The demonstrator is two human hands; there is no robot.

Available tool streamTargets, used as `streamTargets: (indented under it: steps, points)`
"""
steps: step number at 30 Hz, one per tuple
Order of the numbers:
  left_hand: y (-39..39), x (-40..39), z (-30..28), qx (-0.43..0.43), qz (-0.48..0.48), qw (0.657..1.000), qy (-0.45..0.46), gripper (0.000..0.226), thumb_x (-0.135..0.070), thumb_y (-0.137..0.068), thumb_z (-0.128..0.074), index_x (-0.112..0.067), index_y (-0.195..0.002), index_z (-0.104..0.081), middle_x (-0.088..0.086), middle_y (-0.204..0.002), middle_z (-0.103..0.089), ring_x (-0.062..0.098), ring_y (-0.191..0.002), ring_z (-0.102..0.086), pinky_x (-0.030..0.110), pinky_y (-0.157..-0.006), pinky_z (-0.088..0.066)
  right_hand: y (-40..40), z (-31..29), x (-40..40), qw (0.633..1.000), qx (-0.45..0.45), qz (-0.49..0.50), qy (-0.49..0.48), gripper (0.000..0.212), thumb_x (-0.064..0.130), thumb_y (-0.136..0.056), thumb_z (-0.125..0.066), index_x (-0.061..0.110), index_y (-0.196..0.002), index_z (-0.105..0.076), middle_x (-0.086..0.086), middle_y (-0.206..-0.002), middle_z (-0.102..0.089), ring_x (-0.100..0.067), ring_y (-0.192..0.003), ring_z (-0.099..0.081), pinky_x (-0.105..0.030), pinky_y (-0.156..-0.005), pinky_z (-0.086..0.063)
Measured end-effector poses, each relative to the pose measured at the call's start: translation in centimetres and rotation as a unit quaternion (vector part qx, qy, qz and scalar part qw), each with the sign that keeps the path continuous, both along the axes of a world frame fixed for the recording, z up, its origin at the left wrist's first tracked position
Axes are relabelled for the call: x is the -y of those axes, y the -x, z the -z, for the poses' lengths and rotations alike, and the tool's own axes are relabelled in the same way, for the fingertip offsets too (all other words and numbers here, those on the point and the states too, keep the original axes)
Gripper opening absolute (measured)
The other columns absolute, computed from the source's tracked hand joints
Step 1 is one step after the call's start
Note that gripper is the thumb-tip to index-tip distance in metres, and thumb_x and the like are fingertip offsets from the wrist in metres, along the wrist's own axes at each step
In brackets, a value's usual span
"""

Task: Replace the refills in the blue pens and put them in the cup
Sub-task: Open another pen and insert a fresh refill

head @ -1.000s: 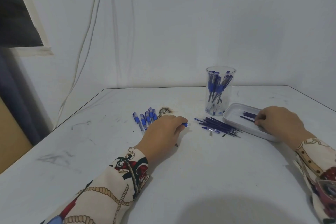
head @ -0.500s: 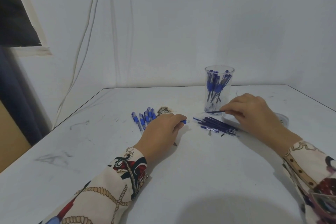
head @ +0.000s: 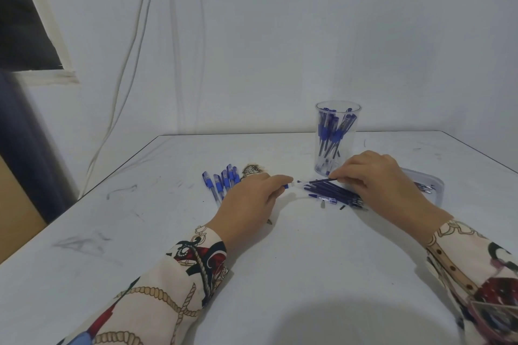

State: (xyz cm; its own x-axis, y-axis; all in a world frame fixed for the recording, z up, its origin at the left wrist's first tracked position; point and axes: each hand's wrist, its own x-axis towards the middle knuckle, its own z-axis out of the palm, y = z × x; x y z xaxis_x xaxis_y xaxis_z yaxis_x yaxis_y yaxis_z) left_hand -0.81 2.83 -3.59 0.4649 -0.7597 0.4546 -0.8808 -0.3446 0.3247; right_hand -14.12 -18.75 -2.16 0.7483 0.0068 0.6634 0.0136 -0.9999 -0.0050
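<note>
L hand (head: pixel 249 199) gripped a blue pen barrel (head: pixel 288 185) low over the white table (head: pixel 280 274); R hand (head: pixel 372 176) pinched a dark refill (head: pixel 316 181), tip just short of the barrel's open end. Clear cup (head: pixel 337 137) w/ finished pens stood behind; spare pens (head: pixel 221 182) lay left.

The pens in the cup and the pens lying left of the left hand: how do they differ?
The pens in the cup stand leaning inside the clear cup; the pens on the table lie flat, side by side. The cup's are contained; the table's lie loose. Both groups are blue.
</note>
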Motion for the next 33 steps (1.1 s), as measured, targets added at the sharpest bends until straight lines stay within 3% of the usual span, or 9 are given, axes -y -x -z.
streamTargets:
  steps: [22, 33]
  points:
    - [-0.25, -0.07, -0.05, 0.011, -0.011, 1.0, 0.022, 0.029, -0.023, -0.098, -0.042, -0.028, -0.123, -0.057, -0.003, -0.1, -0.062, 0.016, -0.095, -0.053, 0.037, -0.076, -0.047, 0.14, -0.08, 0.23, 0.999, 0.026, 0.022, -0.017, 0.021, 0.002, -0.076, -0.074, 0.021, -0.087, -0.076, 0.002, -0.081, -0.07, -0.026, -0.074, -0.06, -0.031, -0.067, -0.034]
    - [-0.04, 0.02, -0.12, -0.004, 0.006, 1.0, 0.026, 0.029, -0.022, -0.098, -0.042, -0.025, -0.123, -0.057, 0.0, -0.101, -0.064, 0.018, -0.097, -0.054, 0.04, -0.078, -0.048, 0.03, 0.04, -0.07, 0.999, 0.016, 0.014, -0.024, 0.02, 0.003, -0.077, -0.073, 0.02, -0.088, -0.076, 0.002, -0.082, -0.07, -0.026, -0.074, -0.061, -0.033, -0.066, -0.038]
